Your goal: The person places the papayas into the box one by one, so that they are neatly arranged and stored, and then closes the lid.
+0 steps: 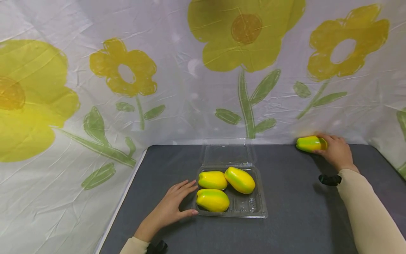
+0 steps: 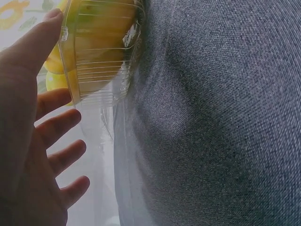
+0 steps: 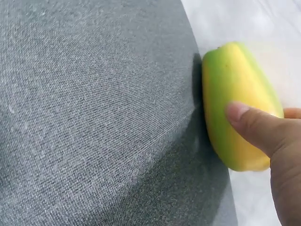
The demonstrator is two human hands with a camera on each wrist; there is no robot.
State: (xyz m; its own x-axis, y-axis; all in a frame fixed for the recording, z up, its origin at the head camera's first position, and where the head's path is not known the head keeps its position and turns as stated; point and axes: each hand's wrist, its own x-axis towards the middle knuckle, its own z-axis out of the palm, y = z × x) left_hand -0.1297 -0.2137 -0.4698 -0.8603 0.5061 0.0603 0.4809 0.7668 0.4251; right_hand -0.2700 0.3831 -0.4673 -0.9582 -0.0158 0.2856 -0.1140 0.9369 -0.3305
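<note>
Right hand (image 1: 336, 151): fingers curled round a yellow-green fruit (image 1: 309, 144) lying on the grey table (image 1: 291, 197). Left hand (image 1: 172, 208): spread flat, fingers touching the clear tray (image 1: 253, 208) holding three fruits (image 1: 212, 200).

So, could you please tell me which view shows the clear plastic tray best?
The head view: the whole tray shows, lid open, three fruits inside. The left wrist view shows only one ribbed corner beside the left hand; the right wrist view shows none.

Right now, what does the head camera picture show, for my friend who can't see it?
A right hand grips a yellow-green fruit at the grey table's far edge. The left hand touches a clear tray holding three more.
</note>
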